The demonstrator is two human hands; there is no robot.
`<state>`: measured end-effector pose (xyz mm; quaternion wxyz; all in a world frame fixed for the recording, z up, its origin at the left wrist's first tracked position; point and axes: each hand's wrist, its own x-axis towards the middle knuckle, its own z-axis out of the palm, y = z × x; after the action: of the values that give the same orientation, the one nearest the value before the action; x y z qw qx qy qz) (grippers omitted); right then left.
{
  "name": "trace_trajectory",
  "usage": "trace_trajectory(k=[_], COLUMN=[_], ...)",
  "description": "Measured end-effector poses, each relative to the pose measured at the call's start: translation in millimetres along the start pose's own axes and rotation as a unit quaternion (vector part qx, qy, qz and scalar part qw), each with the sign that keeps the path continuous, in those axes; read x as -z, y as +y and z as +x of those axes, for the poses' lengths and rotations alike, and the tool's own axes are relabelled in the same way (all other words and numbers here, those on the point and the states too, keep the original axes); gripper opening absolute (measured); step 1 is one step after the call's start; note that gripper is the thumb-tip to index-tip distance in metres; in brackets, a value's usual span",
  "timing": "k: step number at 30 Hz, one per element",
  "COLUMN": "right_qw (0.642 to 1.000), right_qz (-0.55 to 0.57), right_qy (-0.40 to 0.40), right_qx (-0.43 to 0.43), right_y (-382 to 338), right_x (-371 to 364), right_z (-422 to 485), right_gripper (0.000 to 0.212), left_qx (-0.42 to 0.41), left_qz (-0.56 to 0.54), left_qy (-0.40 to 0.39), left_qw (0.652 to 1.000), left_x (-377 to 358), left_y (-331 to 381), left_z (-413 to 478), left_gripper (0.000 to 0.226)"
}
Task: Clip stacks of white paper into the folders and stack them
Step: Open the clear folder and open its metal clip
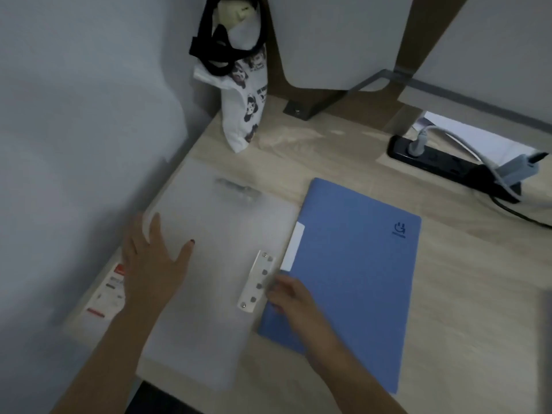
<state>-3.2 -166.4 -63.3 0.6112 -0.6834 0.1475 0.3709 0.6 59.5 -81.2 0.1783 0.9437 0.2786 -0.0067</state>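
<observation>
Left hand lies open, flat on the paper, likely light and slippery. Right hand meets the stiff clip, grip unclear; probably best lifted by its right edge.

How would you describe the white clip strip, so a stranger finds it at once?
On the wooden desk, find the blue folder. The clip strip lies left of it, on the white sheet, beside the right hand. Only it carries a row of metal studs.

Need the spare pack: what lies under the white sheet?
A red-labelled packet pokes out from under the left edge of the white sheet, partly beneath the left hand lying flat on it. How far the packet runs underneath is covered.
</observation>
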Motion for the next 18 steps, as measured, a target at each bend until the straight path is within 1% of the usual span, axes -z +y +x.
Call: trace_trajectory(k=[1,3,6,8,10,13,16,18], right_qw=[0.999,0.998,0.997,0.998,0.998,0.998,0.999,0.998], right_qz=[0.014,0.022,0.028,0.025,0.022,0.025,0.035,0.053], right_qy=[-0.028,-0.049,-0.026,-0.013,-0.007,0.002,0.009,0.023], right_qx=[-0.015,-0.035,-0.061,-0.064,-0.066,-0.054,-0.024,0.005], right_y=[0,2,5,6,6,3,-1,-5], right_x=[-7,-16,-28,-34,-35,-32,-23,-14], right_z=[0,1,2,0,-4,-13,-21,-26], right_gripper=[0.02,0.018,0.021,0.021,0.03,0.043,0.04,0.037], left_qx=[0.047,0.094,0.092,0.096,0.093,0.086,0.114,0.113], left_qz=[0.001,-0.023,-0.051,-0.073,-0.088,-0.105,-0.145,-0.197], left_qy=[-0.024,-0.057,-0.07,-0.059,-0.036,-0.014,-0.02,0.002], left_qw=[0.999,0.994,0.992,0.991,0.991,0.991,0.983,0.974], left_x=[5,10,10,12,16,26,39,51], left_y=[-11,-24,-32,-32,-31,-25,-21,-14], left_z=[4,7,6,6,5,1,-3,-6], left_gripper=[0.078,0.085,0.082,0.077,0.071,0.066,0.057,0.046])
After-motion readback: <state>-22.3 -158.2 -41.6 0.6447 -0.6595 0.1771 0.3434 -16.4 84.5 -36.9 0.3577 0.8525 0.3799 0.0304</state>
